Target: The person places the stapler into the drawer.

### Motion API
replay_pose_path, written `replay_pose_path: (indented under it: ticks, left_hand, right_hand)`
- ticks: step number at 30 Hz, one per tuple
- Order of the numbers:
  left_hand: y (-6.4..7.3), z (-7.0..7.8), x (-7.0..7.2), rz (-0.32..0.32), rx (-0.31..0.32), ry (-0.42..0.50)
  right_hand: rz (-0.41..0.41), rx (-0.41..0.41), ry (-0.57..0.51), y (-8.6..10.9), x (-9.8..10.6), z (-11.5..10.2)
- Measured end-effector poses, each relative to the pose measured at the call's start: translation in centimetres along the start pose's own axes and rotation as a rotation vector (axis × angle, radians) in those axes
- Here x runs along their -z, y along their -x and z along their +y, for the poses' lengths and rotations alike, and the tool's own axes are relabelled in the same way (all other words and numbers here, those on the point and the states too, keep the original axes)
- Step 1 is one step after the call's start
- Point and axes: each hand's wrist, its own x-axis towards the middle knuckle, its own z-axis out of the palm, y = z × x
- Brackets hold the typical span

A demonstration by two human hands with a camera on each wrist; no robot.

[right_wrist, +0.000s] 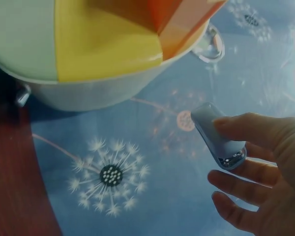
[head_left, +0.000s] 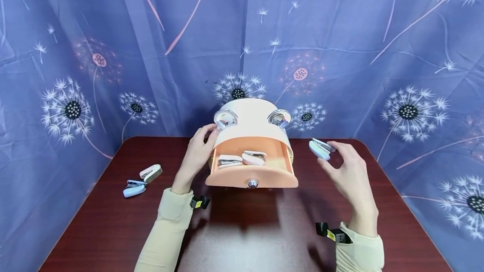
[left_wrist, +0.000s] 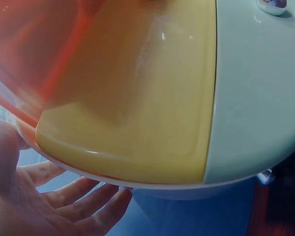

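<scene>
A white desktop organizer (head_left: 249, 114) with round mirror-like ears has its peach top drawer (head_left: 251, 176) pulled out. Inside lie a white stapler (head_left: 230, 160) and a pale pink stapler (head_left: 254, 158). My left hand (head_left: 199, 148) rests against the organizer's left side, its fingers (left_wrist: 86, 189) extended along the white shell. To the right of the organizer and apart from it, my right hand (head_left: 349, 171) pinches a light blue mini stapler (right_wrist: 219, 135) between thumb and fingers. Below the drawer, a yellow drawer front (left_wrist: 132, 98) and a pale green one (left_wrist: 255, 98) stand closed.
On the table's left side, a cream stapler (head_left: 151, 173) lies beside a blue stapler (head_left: 134, 189). The dark red wooden table (head_left: 113, 230) reaches back to a blue dandelion-print curtain (head_left: 181, 74).
</scene>
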Motion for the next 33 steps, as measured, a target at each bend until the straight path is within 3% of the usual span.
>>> replay_pose_path:
  ticks: [15, 25, 30, 33]
  left_hand:
    - [0.0, 0.0, 0.0, -0.003, -0.006, 0.014]
    - [0.0, 0.0, 0.0, 0.008, -0.016, 0.017]
    - [0.1, 0.1, 0.0, 0.006, -0.006, 0.014]
    - [0.0, 0.2, 0.0, 0.005, -0.007, 0.010]
  right_hand:
    - [0.019, 0.138, -0.069, 0.0, 0.0, -3.4]
    - [-0.049, 0.196, -0.184, 0.1, -1.4, -5.5]
    - [-0.095, 0.184, -0.208, 0.1, -2.1, -6.3]
    - [-0.127, 0.134, -0.227, -0.1, -2.3, -6.4]
